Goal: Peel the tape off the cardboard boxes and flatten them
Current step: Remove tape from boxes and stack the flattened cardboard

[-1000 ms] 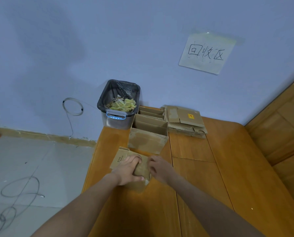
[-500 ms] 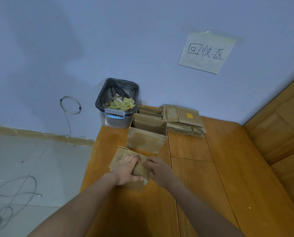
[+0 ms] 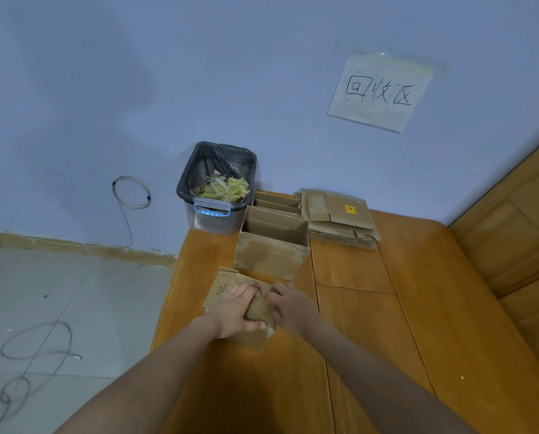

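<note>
A small brown cardboard box [image 3: 230, 296] is laid on the table [image 3: 371, 308], partly collapsed, with a flap bearing dark print spread out to its left. It is pressed between the left hand [image 3: 235, 310] and the right hand [image 3: 288, 305]. Just behind it, open-topped boxes [image 3: 273, 242] are stood upright in a row reaching back to the wall. To their right, a stack of flattened boxes [image 3: 340, 219] is piled, its top sheet marked with a yellow label.
</note>
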Motion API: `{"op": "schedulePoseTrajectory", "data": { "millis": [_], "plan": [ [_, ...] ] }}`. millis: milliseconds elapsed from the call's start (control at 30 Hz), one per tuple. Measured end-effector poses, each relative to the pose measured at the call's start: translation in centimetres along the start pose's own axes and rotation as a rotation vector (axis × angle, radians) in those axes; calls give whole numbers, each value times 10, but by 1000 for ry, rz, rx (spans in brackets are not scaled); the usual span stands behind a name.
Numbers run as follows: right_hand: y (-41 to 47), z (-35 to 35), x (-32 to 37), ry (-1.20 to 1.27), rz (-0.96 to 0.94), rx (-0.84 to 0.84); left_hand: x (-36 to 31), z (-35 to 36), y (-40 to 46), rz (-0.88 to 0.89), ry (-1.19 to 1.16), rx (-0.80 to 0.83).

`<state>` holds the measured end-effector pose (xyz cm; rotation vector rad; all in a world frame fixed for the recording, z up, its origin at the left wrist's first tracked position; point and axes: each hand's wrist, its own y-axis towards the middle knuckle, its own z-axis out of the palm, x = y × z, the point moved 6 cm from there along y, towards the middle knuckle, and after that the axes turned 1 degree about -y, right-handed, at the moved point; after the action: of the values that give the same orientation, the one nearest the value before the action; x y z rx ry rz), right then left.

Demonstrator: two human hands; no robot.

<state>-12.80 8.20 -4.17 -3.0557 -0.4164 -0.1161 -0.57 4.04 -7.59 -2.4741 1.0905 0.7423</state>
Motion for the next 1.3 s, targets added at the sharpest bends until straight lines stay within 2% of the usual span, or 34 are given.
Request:
{"op": "schedulePoseTrajectory", "data": {
  "millis": [133, 433, 1000, 1300],
  "plan": [
    [-8, 1, 1, 15, 21, -35, 0, -1, 2, 9, 15, -15],
    [-6, -5, -2, 6, -73, 42, 2, 1, 1, 8, 5, -14],
    [-14, -7, -1, 50, -110, -19, 0, 0, 0, 11, 27, -26],
    [-13, -7, -3, 8, -166, 20, 2, 1, 0, -6, 17, -22]
  ]
}}
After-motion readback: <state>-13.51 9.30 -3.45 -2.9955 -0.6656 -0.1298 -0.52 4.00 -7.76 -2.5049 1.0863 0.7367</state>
